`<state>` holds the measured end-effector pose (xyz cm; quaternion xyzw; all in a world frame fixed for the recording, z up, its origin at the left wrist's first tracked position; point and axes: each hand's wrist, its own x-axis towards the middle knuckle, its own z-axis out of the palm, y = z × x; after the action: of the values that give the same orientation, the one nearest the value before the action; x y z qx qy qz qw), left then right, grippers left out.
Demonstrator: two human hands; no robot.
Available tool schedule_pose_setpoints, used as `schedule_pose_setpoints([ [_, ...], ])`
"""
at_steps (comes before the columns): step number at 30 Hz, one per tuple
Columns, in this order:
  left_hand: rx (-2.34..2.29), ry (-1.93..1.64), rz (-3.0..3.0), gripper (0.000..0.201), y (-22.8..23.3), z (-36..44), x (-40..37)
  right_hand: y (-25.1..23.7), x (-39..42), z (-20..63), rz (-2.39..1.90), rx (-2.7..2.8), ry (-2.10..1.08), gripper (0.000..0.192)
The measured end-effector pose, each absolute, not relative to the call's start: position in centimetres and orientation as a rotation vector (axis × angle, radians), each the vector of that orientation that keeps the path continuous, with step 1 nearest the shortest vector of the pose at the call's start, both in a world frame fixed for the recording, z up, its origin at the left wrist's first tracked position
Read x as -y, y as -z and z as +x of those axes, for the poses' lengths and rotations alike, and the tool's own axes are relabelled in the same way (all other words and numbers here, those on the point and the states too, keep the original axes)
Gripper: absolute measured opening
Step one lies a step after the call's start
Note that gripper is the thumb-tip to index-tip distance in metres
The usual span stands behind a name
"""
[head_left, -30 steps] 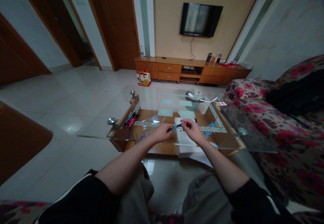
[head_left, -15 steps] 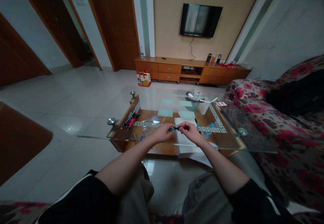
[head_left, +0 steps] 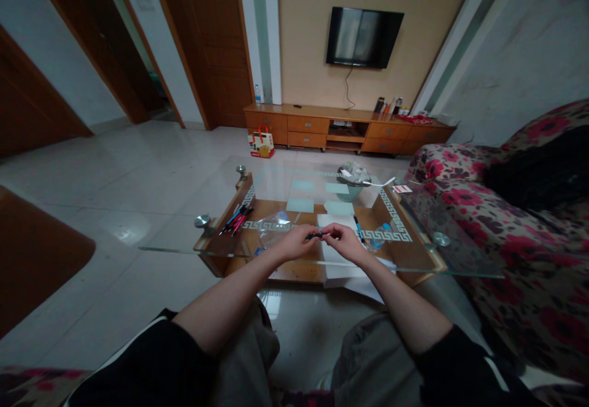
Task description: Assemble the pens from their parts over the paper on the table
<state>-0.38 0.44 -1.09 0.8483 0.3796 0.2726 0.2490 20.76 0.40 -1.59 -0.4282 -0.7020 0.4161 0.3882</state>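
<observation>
Over the near edge of the glass coffee table (head_left: 414,259), my left hand (head_left: 294,242) and my right hand (head_left: 344,241) meet on one small dark pen (head_left: 315,235). Both pinch it, and only a short piece shows between the fingers. A white sheet of paper (head_left: 335,253) lies under my right hand. Another blue pen (head_left: 357,223) rests on the glass just beyond that hand. A bundle of red, black and blue pens (head_left: 237,218) lies at the table's left side. Beside my left hand sits a clear plastic bag (head_left: 272,223).
A small basket with crumpled paper (head_left: 352,180) stands at the table's far side, and a water bottle (head_left: 380,236) lies below the glass. A flowered sofa (head_left: 519,235) runs along the right. A wooden TV cabinet (head_left: 345,127) and wall TV (head_left: 363,35) are ahead.
My hands have drawn closer together, and the pen part showing between them has shortened. The blue pen on the glass beyond my right hand is now uncovered.
</observation>
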Motion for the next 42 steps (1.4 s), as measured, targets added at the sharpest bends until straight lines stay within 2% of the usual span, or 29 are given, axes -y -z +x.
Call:
schedule_pose_setpoints([
  [7,-1.069,-0.742,2.347,0.024,0.8,-0.5,-0.4,1.9,-0.6,20.8,-1.102,1.781,-1.060,0.025],
  [15,-1.152,-0.748,2.362,0.022,1.1,-0.6,-0.6,1.5,-0.7,20.9,-1.124,1.782,-0.902,0.025],
  [30,-0.981,-0.733,2.350,0.034,0.4,-0.5,0.0,2.0,-0.7,20.8,-1.081,1.819,-0.972,0.026],
  [42,-1.020,-0.728,2.369,0.029,-0.1,-0.5,0.1,2.7,-0.9,20.6,-1.071,1.753,-1.013,0.029],
])
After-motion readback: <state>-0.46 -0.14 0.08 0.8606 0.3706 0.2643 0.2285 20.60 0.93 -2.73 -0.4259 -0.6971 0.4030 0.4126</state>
